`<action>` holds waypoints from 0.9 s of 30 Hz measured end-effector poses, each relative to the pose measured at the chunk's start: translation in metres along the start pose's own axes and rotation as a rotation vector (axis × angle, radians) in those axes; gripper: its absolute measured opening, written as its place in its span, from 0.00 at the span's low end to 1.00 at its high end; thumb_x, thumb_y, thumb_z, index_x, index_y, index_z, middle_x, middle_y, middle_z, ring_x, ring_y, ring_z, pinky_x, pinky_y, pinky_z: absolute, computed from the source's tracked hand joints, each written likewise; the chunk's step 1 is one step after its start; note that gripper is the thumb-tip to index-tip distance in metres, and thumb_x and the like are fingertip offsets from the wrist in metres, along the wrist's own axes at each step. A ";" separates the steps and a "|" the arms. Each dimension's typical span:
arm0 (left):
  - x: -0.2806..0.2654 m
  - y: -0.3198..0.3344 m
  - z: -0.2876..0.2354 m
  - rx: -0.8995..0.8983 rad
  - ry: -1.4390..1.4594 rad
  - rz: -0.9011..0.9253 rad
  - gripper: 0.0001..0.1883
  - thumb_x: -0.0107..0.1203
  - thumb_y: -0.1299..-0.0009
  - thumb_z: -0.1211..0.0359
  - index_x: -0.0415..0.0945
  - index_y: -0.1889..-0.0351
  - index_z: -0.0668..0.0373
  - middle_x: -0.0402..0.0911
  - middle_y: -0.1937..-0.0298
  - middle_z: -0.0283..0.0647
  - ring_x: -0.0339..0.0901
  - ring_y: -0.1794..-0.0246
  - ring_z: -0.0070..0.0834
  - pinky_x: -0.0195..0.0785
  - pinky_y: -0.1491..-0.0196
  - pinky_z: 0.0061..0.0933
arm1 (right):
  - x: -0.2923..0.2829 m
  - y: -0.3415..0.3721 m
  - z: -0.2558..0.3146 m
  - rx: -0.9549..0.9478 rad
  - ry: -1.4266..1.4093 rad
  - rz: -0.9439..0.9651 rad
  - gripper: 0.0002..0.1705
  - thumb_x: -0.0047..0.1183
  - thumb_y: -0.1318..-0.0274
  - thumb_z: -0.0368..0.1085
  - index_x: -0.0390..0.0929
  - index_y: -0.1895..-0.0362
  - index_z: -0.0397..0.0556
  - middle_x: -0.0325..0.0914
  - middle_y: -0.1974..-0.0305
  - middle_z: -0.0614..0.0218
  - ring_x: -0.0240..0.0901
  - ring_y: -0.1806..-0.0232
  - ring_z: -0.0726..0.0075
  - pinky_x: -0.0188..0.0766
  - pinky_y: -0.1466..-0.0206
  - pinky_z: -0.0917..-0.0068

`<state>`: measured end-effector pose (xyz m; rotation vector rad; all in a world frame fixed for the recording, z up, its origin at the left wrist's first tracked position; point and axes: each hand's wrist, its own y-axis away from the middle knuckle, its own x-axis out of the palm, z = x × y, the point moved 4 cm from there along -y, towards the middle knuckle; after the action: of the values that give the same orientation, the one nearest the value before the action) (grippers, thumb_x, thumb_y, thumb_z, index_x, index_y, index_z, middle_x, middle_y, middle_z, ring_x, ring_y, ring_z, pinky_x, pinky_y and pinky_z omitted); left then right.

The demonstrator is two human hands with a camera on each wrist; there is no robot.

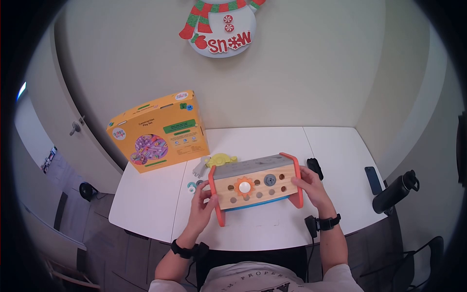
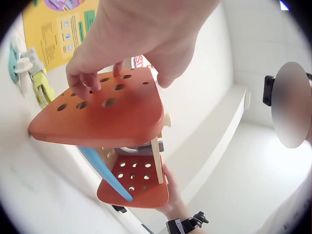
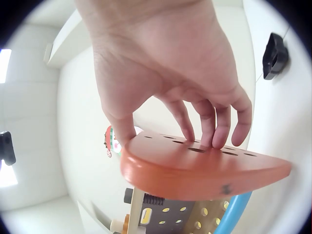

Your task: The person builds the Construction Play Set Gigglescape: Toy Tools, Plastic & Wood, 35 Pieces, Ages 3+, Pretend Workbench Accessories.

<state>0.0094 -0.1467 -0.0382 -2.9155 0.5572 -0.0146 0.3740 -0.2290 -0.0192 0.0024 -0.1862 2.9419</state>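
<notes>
A wooden toy workbench (image 1: 255, 194) with orange-red side panels and a grey top is between the two hands in the head view. On its holed front are an orange gear (image 1: 244, 191) with a white centre and a grey round piece (image 1: 270, 180). My left hand (image 1: 200, 210) grips the left side panel (image 2: 122, 122), thumb toward the front edge and fingers over the holed outer face. The right side panel (image 3: 200, 178) is held by my right hand (image 1: 315, 189), its fingertips on the outer face. A blue bar (image 2: 105, 170) spans the panels low down.
A yellow play set box (image 1: 160, 131) stands at the back left of the white table (image 1: 146, 204). Beside the workbench lie a yellow-green toy piece (image 1: 221, 159) and small teal and white pieces. To the right are a black object (image 1: 315, 168), a phone (image 1: 373, 180) and a black bottle (image 1: 393, 193).
</notes>
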 end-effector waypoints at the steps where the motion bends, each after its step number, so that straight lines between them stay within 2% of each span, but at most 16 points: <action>1: -0.003 0.000 0.001 -0.006 -0.004 0.001 0.29 0.55 0.18 0.67 0.61 0.22 0.59 0.82 0.45 0.43 0.78 0.45 0.24 0.74 0.41 0.29 | 0.000 0.001 0.001 0.011 -0.012 0.002 0.34 0.64 0.32 0.43 0.73 0.28 0.39 0.84 0.47 0.61 0.79 0.43 0.69 0.73 0.35 0.67; 4: -0.007 0.000 0.002 -0.077 0.165 0.024 0.29 0.49 0.16 0.64 0.59 0.19 0.57 0.82 0.44 0.44 0.78 0.43 0.26 0.72 0.39 0.29 | -0.002 0.001 -0.002 0.017 -0.042 0.018 0.32 0.58 0.26 0.46 0.73 0.28 0.38 0.84 0.44 0.61 0.80 0.43 0.70 0.74 0.36 0.67; 8: -0.006 0.000 -0.003 -0.093 0.232 0.057 0.30 0.47 0.16 0.63 0.58 0.18 0.57 0.81 0.42 0.43 0.78 0.41 0.26 0.72 0.39 0.28 | -0.002 0.003 0.002 0.031 -0.064 0.012 0.31 0.53 0.23 0.48 0.74 0.29 0.38 0.84 0.42 0.61 0.80 0.42 0.70 0.77 0.38 0.67; 19: -0.007 0.000 -0.001 -0.168 0.229 0.059 0.29 0.47 0.15 0.56 0.62 0.21 0.57 0.75 0.33 0.40 0.75 0.34 0.25 0.74 0.35 0.35 | -0.005 0.004 0.000 0.059 -0.047 0.006 0.31 0.50 0.21 0.52 0.76 0.29 0.42 0.84 0.44 0.64 0.81 0.43 0.73 0.78 0.41 0.70; 25: -0.005 0.004 -0.008 -0.209 0.178 0.090 0.26 0.48 0.15 0.55 0.66 0.24 0.56 0.76 0.32 0.38 0.74 0.31 0.27 0.72 0.33 0.33 | -0.010 0.002 -0.011 0.104 -0.006 0.024 0.29 0.47 0.20 0.55 0.79 0.33 0.45 0.85 0.46 0.69 0.79 0.43 0.77 0.76 0.41 0.70; 27: -0.005 0.004 -0.006 -0.220 0.176 0.101 0.25 0.48 0.15 0.56 0.66 0.24 0.56 0.77 0.33 0.37 0.75 0.32 0.25 0.74 0.35 0.31 | -0.010 0.002 -0.011 0.122 0.011 0.019 0.29 0.47 0.19 0.56 0.80 0.35 0.47 0.85 0.47 0.70 0.79 0.43 0.77 0.76 0.40 0.69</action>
<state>0.0030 -0.1494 -0.0325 -3.1139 0.7797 -0.2126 0.3836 -0.2320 -0.0303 0.0021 -0.0046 2.9662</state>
